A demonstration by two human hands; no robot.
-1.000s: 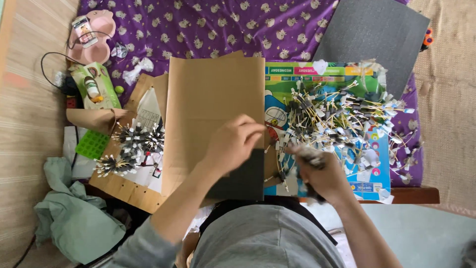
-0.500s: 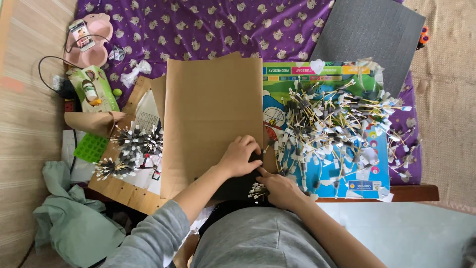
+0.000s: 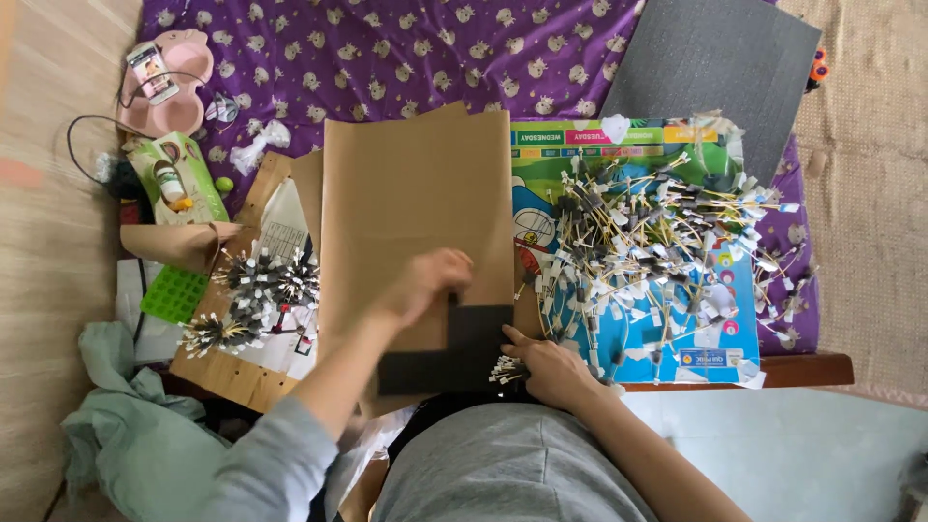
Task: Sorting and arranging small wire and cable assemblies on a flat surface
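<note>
The left hand point(image 3: 425, 282) presses flat on the brown paper sheet point(image 3: 416, 208), fingers spread and grasping nothing, just above a dark square sheet point(image 3: 454, 350) at the near edge. The right hand point(image 3: 551, 369) is closed around a small bundle of white-tipped sticks point(image 3: 505, 369), touching that dark sheet's right edge. Judgement: keeping the paper pinned while the bundle is set down squarely would avoid slippage. A large loose pile of tagged sticks point(image 3: 657, 246) crowds the right side on a colourful printed board point(image 3: 677, 338); finished clusters point(image 3: 256, 290) stand left. A grey mat point(image 3: 715, 68) lies far right.
</note>
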